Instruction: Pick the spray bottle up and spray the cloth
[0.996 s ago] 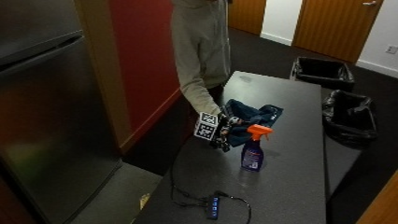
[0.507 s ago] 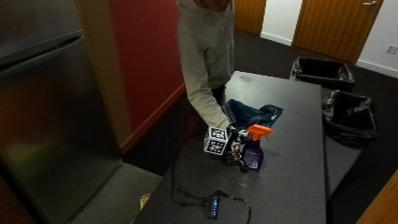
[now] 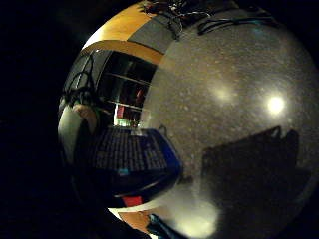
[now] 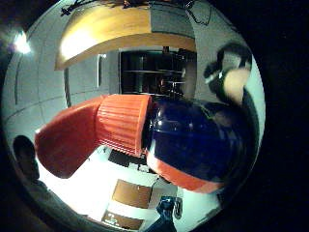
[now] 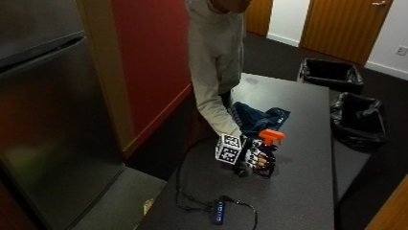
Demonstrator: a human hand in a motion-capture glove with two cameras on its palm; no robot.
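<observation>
Your right hand (image 5: 255, 160) grips the bottle (image 5: 267, 152) upright mid-bench (image 5: 300, 201), cloth (image 5: 258, 119) just behind; open bench toward the near edge.

So the surface here is a long dark grey table (image 5: 300, 201), kind of speckled and a bit shiny up close. Sitting on it: a crumpled blue cloth (image 5: 258, 119) around the middle, and a spray bottle (image 5: 267, 153) with an orange trigger head and a blue-purple body standing upright just beside the cloth, toward the near end. Closer to the near end there's a small black box with a blue light (image 5: 219, 212), with black cables (image 5: 182, 184) trailing across the tabletop.
</observation>
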